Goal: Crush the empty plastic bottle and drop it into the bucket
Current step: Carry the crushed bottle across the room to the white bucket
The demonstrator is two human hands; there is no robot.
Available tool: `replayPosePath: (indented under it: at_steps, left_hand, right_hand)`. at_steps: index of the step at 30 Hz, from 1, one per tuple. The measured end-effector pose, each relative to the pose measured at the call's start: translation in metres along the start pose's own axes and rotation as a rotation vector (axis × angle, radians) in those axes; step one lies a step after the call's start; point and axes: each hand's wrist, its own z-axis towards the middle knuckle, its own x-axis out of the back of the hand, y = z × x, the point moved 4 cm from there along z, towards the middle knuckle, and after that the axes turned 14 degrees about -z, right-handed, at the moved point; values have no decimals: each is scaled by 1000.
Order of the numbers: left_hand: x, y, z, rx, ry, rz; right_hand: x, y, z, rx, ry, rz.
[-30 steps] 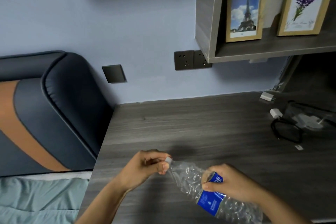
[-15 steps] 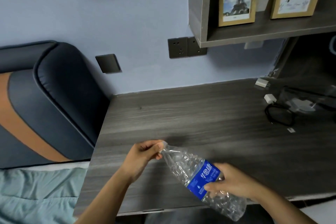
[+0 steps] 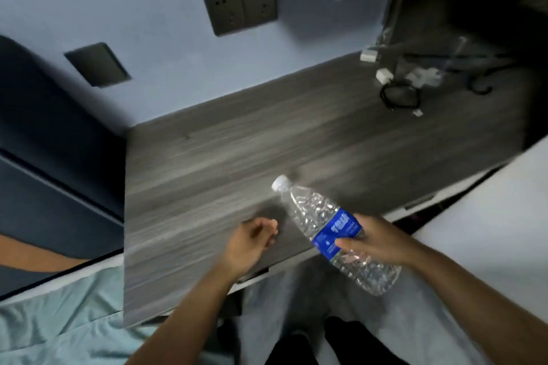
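Note:
A clear, crumpled plastic bottle (image 3: pixel 314 210) with a blue label and a white cap on is held over the front edge of the grey wooden desk (image 3: pixel 237 139), cap pointing up and left. My right hand (image 3: pixel 376 240) grips it around the label. My left hand (image 3: pixel 252 238) is off the bottle, just left of it, fingers loosely curled and holding nothing. No bucket is in view.
Black cables and white plugs (image 3: pixel 397 89) lie at the desk's back right. A dark padded headboard (image 3: pixel 44 139) and light green bedding (image 3: pixel 59 320) are to the left. Wall sockets (image 3: pixel 240 9) sit above the desk. My legs are below the desk edge.
My left hand has let go of the cap end and dropped away. The view has tilted down and the bottle, now in my right hand only, has moved toward the desk's front edge.

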Motion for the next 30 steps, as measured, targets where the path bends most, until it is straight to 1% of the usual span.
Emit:
replayPosePath:
  at_steps: [2,5,9,11,15,20,25,27,30]
  left_hand:
    - [1,-15,-7,-1,-47,99]
    - [-3,-41,-18,-29,-151,378]
    - [-16,-72,-31,-52,-288,515]
    - [-22,-86,-35,-28,-355,604]
    - [-32,-109,-40,30,-440,780]
    - [-47,-130,-48,37,-533,1005]
    - [-71,-156,-57,79,-616,1131]
    - [-80,-163,-58,106,-608,1082]
    - [-100,-169,-58,93,-668,1083]
  right_hand:
    - [-11,6,-15,-89,57,40]
    - [-30,23,-44,-217,128,135]
    - [-57,45,-88,-332,191,31]
    - [-73,60,-107,-373,212,37]
    - [-106,99,-145,-547,228,199]
    - [-142,145,-197,-732,244,321]
    - [-178,181,-258,-886,288,415]
    - [-190,188,-279,-940,292,409]
    - [-209,194,-307,-1016,338,435]
